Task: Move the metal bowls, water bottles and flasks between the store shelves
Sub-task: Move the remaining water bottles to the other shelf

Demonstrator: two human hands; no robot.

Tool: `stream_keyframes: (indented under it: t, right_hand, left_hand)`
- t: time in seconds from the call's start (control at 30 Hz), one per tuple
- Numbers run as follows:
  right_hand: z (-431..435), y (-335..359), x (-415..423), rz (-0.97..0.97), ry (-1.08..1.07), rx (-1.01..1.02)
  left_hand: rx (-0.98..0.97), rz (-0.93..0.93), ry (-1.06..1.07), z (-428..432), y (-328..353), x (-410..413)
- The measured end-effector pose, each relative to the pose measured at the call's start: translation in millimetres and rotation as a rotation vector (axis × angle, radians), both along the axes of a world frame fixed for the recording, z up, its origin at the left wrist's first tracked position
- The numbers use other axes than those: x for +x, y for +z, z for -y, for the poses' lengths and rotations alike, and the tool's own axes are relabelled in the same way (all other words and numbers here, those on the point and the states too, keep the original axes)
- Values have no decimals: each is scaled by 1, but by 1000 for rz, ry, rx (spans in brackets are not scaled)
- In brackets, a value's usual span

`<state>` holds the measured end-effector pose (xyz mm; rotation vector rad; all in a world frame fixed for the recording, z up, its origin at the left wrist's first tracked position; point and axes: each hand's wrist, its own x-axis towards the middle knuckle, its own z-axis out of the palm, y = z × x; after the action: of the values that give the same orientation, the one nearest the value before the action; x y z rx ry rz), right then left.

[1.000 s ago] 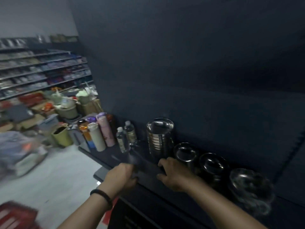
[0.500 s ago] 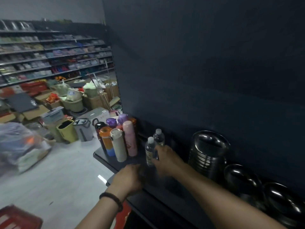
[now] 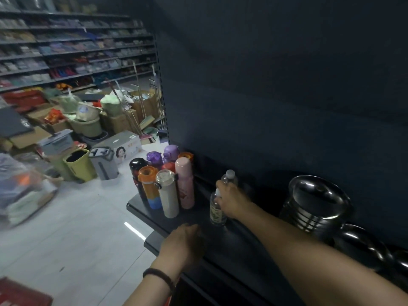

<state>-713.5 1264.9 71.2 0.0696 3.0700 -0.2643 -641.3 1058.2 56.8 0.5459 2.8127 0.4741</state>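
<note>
Your right hand (image 3: pixel 229 200) grips the near water bottle (image 3: pixel 216 212) by its neck | your left hand (image 3: pixel 183 246) rests loosely curled, empty, on the shelf (image 3: pixel 231 237) edge

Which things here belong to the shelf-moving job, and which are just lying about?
Job: two water bottles under the right hand; the flasks; the stacked metal bowls; the dark shelf, where the left hand rests.

Lying about: green bin, grey mop bucket, boxes, brooms.
</note>
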Motion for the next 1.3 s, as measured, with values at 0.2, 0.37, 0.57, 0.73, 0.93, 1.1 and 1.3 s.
stream_keyframes:
  t: [0.2,0.37,0.57,0.73,0.93,1.1,1.3]
  right_hand:
    - [-9,9,16,116,-6,-21]
    - [-29,39,50,65,54,-111]
    - [-55,88,113,97,121,-208]
    - [-89,129,173,108,93,-298]
    - [-141,149,270,72,22,-315]
    - [-195,153,379,-54,-104,-339]
    - [-260,156,526,-148,-334,-329]
  left_hand:
    - [16,93,-67,1,-10,-8]
    - [107,54,-104,-3,-14,-7]
    - [342,130,-169,-48,6,10]
    - [659,370,-263,-81,0,40]
    - [858,465,-367,-148,17,114]
    - [910,470,-398,-213,23,205]
    - [868,369,-542,-305,37,335]
